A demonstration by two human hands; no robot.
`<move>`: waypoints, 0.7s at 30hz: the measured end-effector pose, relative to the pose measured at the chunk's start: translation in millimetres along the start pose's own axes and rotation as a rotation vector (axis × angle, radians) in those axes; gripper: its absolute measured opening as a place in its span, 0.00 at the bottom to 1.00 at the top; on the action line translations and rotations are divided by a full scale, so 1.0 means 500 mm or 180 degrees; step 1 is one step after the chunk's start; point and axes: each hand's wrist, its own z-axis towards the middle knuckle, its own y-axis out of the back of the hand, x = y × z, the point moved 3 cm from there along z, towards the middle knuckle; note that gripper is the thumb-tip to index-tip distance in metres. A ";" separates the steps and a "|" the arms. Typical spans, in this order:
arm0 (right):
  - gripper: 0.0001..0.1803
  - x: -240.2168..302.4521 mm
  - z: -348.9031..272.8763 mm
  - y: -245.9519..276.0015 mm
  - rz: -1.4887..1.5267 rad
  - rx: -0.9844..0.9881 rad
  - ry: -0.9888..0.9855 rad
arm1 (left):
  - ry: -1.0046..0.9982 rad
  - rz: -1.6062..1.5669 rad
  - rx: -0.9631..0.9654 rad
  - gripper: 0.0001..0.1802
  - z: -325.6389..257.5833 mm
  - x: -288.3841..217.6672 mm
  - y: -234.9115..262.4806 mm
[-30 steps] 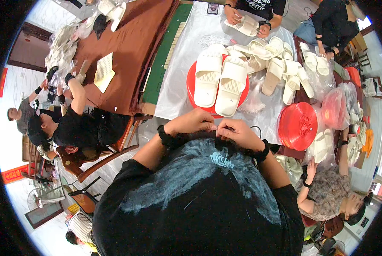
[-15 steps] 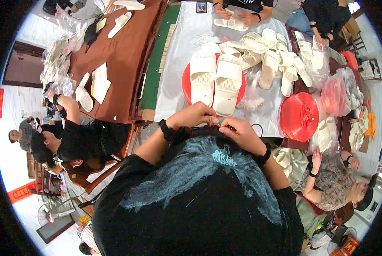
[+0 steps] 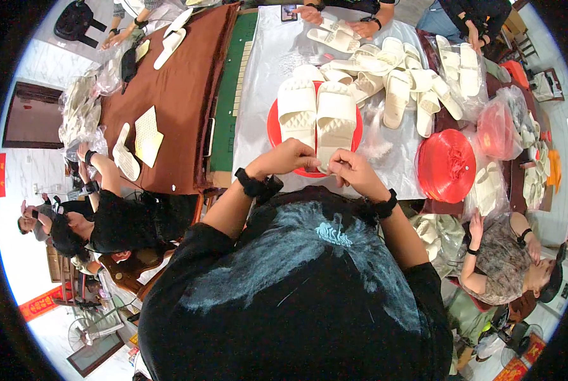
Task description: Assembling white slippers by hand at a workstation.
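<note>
A pair of cream slide slippers lies side by side, the left slipper [image 3: 295, 101] and the right slipper [image 3: 336, 105], toes pointing away from me. Beneath them is a round red thing [image 3: 273, 130], mostly covered. My left hand [image 3: 291, 156] is closed in a pinch by the left slipper's heel. Over the right slipper's heel is my right hand [image 3: 355, 173], its fingers curled and pressed together. A narrow gap separates the two hands. Whatever is between the fingertips is too small to make out.
Several loose cream slippers [image 3: 395, 95] are heaped at the right on the plastic-covered table [image 3: 258, 82]. A coiled red plastic roll [image 3: 446, 166] sits closer by. Across the table, a person's hands hold slippers [image 3: 334, 37]. A brown table [image 3: 182, 120] stands left; people sit on both sides.
My hands have moved slightly forward and apart, from near my chest to the slippers' heels. The person opposite has shifted the slippers in hand. The person at left has moved an arm.
</note>
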 end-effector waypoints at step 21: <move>0.07 0.003 0.097 0.007 -0.3747 -0.0900 0.1344 | 0.0782 0.0486 -0.2748 0.18 0.012 0.132 0.228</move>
